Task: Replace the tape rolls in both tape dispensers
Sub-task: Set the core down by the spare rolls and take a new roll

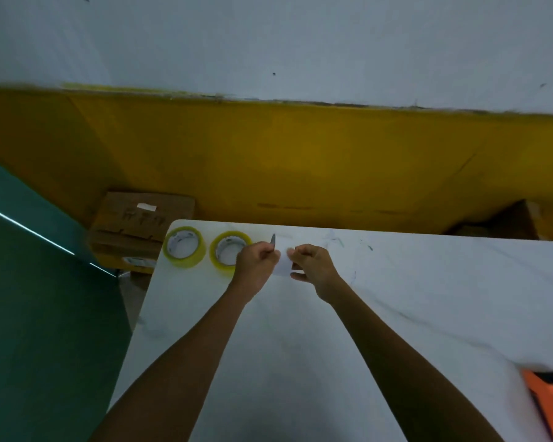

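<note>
Two yellowish clear tape rolls lie flat near the table's far left corner: one roll [184, 247] at the corner, a second roll [229, 252] just to its right. My left hand [258, 262] is closed around a thin dark pen-like tool [272, 240] whose tip sticks up past the fingers; the hand partly covers the second roll. My right hand [310, 263] pinches a small white paper [283, 265] held between both hands. An orange tape dispenser [548, 400] shows at the right edge, cut off by the frame.
The white table [412, 282] stretches to the right and toward me. Beyond its far left corner sit cardboard boxes [138, 224] on the floor. A yellow and white wall stands behind, a green panel [39, 314] on the left.
</note>
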Demonstrator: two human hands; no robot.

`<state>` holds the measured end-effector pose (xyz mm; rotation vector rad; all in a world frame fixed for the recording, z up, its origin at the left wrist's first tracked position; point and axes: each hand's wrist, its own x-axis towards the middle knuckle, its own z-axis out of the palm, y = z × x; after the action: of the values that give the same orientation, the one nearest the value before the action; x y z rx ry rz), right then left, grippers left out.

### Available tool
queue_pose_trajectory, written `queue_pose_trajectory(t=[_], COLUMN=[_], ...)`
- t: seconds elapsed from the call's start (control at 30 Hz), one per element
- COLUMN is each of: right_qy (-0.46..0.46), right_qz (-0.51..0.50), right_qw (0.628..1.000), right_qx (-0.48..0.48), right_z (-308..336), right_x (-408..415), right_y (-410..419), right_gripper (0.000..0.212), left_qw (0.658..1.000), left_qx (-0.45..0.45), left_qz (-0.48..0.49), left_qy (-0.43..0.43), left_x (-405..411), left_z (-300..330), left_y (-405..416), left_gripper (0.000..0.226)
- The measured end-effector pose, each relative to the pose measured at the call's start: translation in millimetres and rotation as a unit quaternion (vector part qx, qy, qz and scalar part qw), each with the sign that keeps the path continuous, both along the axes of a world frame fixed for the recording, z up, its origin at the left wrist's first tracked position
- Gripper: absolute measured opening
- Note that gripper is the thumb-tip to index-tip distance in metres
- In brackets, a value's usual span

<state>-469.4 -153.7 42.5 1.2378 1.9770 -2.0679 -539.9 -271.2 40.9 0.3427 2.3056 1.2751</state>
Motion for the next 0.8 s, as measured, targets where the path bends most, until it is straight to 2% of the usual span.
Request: queue_pose_trajectory(t=[0.13,0.23,0.3,0.57,0.8], right_qy=[-0.047,-0.085,-0.097,-0.096,-0.088], right_qz=[-0.026,-0.050,-0.067,-0.127,-0.137], right_qw=[0.998,0.993,0.990,0.986,0.985], right_qx=[0.040,0.069,0.076,0.057,0.064], right_z=[-25,-42,-51,-72,-70], right_x=[-7,-7,-8,-20,-31], right_y=[6,10,16,39,38], right_gripper=[0.017,0.008,0.009,0.024,0.028], left_qw=[0.972,0.939,0.921,0.881,0.890], left_qx=[-0.089,-0.162,-0.179,-0.222,-0.211], left_qz=[-0.099,-0.158,-0.191,-0.271,-0.261], left_qy=[0.195,0.261,0.289,0.317,0.308], left_x=[-6,-13,-18,-15,-12], left_z=[-10,-29,-44,-81,-86], left_y=[13,20,27,47,51], left_gripper=[0.027,0.026,0.021,0.027,0.031])
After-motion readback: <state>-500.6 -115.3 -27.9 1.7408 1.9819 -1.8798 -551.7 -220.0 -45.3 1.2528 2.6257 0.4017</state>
